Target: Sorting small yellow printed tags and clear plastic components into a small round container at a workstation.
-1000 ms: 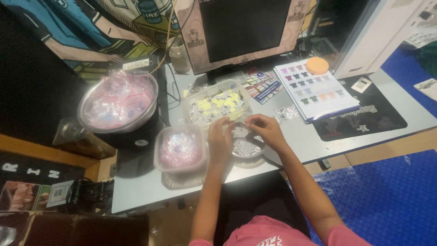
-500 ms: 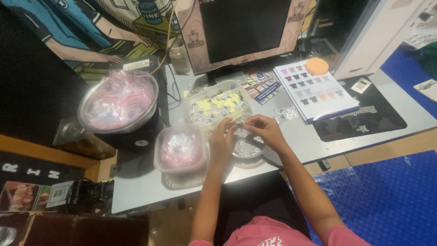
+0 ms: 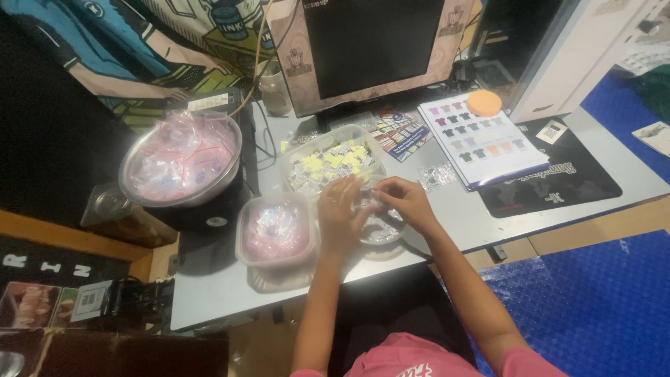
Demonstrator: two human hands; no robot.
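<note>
Both hands, left hand and right hand, have lifted slightly from the round clear tub, pinching a small clear packet between them.

Silver metal bowl full of pink-tinted clear bags, left of the black monitor. Yellow and silvery packets in the clear tub below it. Orange round lid on a white chart, right of it.

place: small workshop | signs: monitor, shirt colour chart, bagged-parts tubs
</note>
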